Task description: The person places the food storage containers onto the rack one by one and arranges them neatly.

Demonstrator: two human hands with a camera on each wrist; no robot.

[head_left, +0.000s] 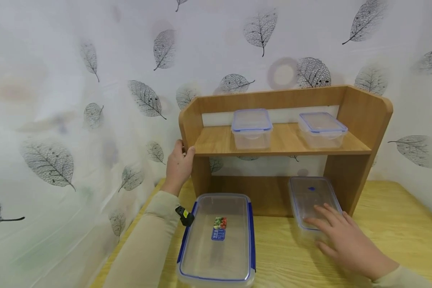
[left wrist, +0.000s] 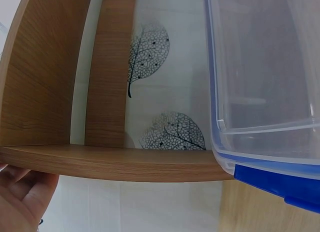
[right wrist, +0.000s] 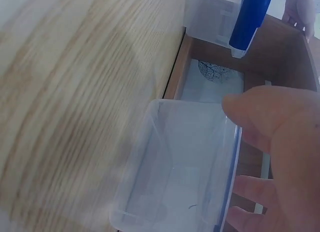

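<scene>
My left hand (head_left: 180, 166) is at the outer side of the wooden shelf unit's left panel (head_left: 190, 126), its fingertips touching the wood (left wrist: 100, 162). My right hand (head_left: 349, 240) lies over the blue-edged lid of a clear plastic food container (head_left: 311, 198), fingers spread. In the right wrist view the thumb is beside the lid's edge, and the container (right wrist: 175, 167) stands on the table. That container reaches partly under the shelf at the lower right. A larger clear container with dark blue clips (head_left: 219, 252) stands at the lower left, near my left forearm.
Two small lidded containers stand on the upper shelf, one left of middle (head_left: 252, 130) and one at the right (head_left: 322, 130). The shelf unit stands on a light wooden table (head_left: 392, 224). A leaf-patterned wall covering (head_left: 104, 144) rises behind and to the left.
</scene>
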